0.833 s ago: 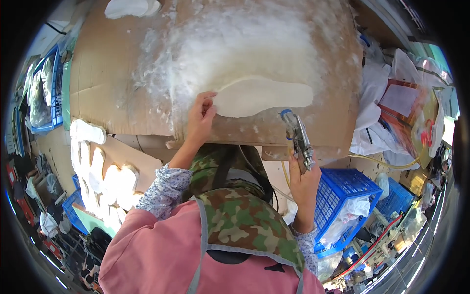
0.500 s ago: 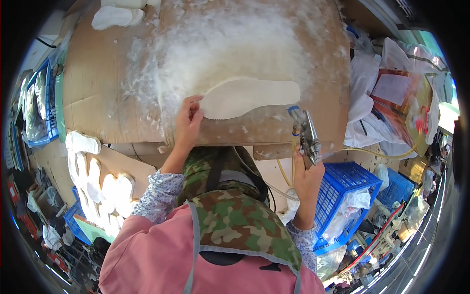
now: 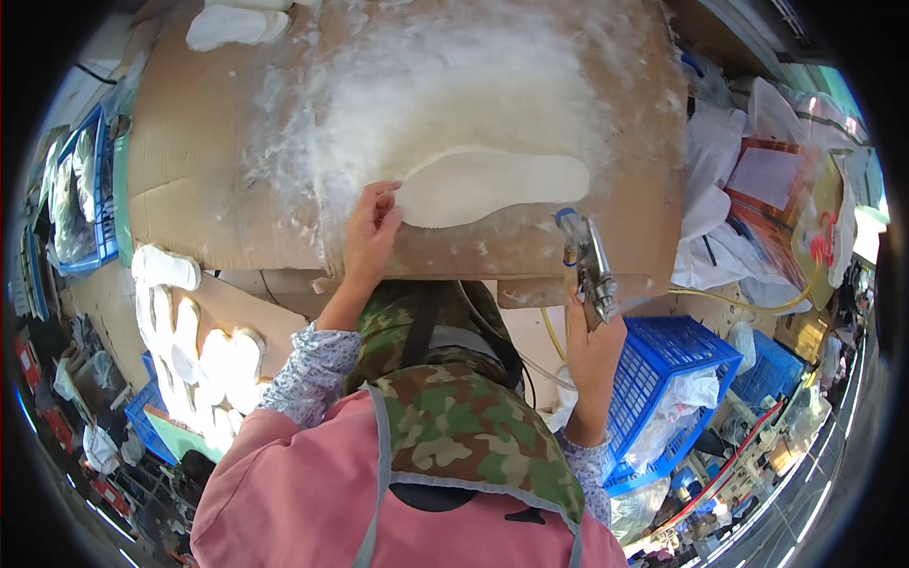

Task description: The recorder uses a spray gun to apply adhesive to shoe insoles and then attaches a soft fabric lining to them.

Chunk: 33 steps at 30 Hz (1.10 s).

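Observation:
A pale cream insole (image 3: 492, 185) lies on a cardboard-covered table (image 3: 189, 180), its narrower end toward the right. My left hand (image 3: 367, 241) pinches the insole's left end between thumb and fingers. My right hand (image 3: 597, 355) is wrapped round the handle of a metal spray gun (image 3: 595, 270), held near the table's front edge, just below the insole's right end. A hose joins the gun, and the gun's blue-tipped front is close to the insole but apart from it.
White fluffy residue (image 3: 454, 85) coats the cardboard beyond the insole. More insoles sit at the far left (image 3: 232, 26) and on a lower surface at left (image 3: 185, 350). Blue crates stand at right (image 3: 668, 350) and left (image 3: 121, 194). White plastic bags (image 3: 710, 180) crowd the right edge.
The spray gun has shifted slightly left and nearer to me relative to the insole. My left hand keeps its pinch on the insole. The whole view has shifted a little.

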### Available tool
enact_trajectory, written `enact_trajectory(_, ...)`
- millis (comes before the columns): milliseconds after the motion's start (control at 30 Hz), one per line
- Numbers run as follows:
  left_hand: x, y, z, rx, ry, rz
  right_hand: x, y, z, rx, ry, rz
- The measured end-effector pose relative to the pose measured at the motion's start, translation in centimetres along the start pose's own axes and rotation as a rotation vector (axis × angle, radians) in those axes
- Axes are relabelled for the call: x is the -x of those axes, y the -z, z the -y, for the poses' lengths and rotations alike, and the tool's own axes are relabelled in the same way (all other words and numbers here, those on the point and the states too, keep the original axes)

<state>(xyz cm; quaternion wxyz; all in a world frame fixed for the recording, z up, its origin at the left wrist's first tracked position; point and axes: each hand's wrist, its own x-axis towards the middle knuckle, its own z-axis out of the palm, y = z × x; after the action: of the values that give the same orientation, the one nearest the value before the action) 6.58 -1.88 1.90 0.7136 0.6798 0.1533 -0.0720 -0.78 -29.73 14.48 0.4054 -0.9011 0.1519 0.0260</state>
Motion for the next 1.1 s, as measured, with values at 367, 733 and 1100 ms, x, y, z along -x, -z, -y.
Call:
enact_trajectory(367, 0.0, 0.3, 0.8, -0.066, -0.068, -0.044, 2.3, -3.3, 3.6, -0.054, 0.024, 0.302)
enact_trajectory(733, 0.3, 0.1, 0.0, -0.157, -0.086, -0.056, 1.5, -2.3, 2.5, -0.067, -0.009, 0.225)
enact_trajectory(1100, 0.6, -0.9, -0.9, -0.110, -0.159, -0.083, -1.4, 0.6, -2.5, 0.033, -0.026, -0.067)
